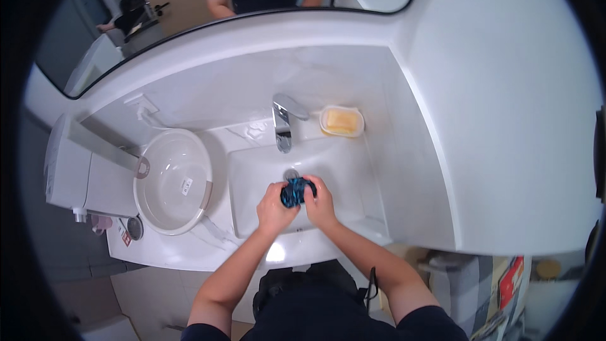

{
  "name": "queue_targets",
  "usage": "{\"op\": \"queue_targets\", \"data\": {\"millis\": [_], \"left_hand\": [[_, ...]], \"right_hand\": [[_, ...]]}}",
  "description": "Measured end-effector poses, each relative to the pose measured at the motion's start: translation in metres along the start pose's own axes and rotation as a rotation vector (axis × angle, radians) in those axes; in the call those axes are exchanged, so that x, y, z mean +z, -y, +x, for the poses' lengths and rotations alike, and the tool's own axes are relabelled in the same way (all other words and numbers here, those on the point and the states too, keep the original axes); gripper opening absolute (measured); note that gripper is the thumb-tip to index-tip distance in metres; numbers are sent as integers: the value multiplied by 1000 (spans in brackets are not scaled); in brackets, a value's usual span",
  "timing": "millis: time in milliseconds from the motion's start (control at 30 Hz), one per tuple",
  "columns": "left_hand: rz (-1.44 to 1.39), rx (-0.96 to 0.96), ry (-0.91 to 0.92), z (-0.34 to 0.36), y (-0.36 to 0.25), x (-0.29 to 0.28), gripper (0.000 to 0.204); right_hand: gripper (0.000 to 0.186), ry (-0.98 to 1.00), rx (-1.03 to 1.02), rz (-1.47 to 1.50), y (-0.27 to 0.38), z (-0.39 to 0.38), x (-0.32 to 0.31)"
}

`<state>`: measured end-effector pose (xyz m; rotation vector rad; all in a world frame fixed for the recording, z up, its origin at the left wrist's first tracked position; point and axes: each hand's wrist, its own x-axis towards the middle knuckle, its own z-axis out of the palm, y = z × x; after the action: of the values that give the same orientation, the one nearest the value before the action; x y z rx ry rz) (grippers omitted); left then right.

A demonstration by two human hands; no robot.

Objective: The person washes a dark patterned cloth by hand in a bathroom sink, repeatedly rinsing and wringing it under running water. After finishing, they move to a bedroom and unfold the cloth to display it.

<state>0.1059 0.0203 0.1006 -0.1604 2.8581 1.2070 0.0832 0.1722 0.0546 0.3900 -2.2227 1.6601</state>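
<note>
Both my hands are closed around a small bunched piece of black cloth with a bright blue pattern [297,192]. It looks crumpled, and its exact kind cannot be made out. My left hand [275,207] grips its left side, and my right hand [320,203] presses it from the right, thumb on top. They hold it over the white sink basin [249,177], just on the near side of the metal drain [291,174]. Beyond stands the chrome faucet [282,127]; no stream of water shows from its spout.
Right of the faucet, a yellow soap bar [341,121] lies in a white dish [324,117]. A round white washbasin [165,221] stands on the counter to the left, beside a white boxy appliance [95,173]. A wall mirror [180,0] spans the back; a white wall [410,170] bounds the right.
</note>
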Motion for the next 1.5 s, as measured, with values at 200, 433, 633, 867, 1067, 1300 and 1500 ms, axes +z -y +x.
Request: {"op": "queue_targets", "data": {"millis": [200, 433, 633, 867, 1067, 1300, 1500], "left_hand": [[150, 4, 251, -16, 16, -23, 58], [4, 233, 234, -35, 8, -53, 67], [65, 480, 249, -48, -21, -73, 67], [-445, 401, 796, -53, -33, -106, 48], [-1585, 24, 1488, -113, -88, -48, 60], [-1213, -63, 1891, -173, -153, 62, 74], [-1171, -245, 1158, -285, -239, 214, 65]], "right_hand": [[63, 274, 1257, 274, 21, -6, -1], [76, 2, 1042, 498, 61, -29, -10], [80, -173, 1109, 810, 94, -51, -19], [58, -387, 885, 854, 129, -77, -56], [51, -170, 762, 990, 165, -124, -98], [46, -248, 661, 1101, 182, -206, -259], [60, -379, 416, -64, 189, -277, -372]]}}
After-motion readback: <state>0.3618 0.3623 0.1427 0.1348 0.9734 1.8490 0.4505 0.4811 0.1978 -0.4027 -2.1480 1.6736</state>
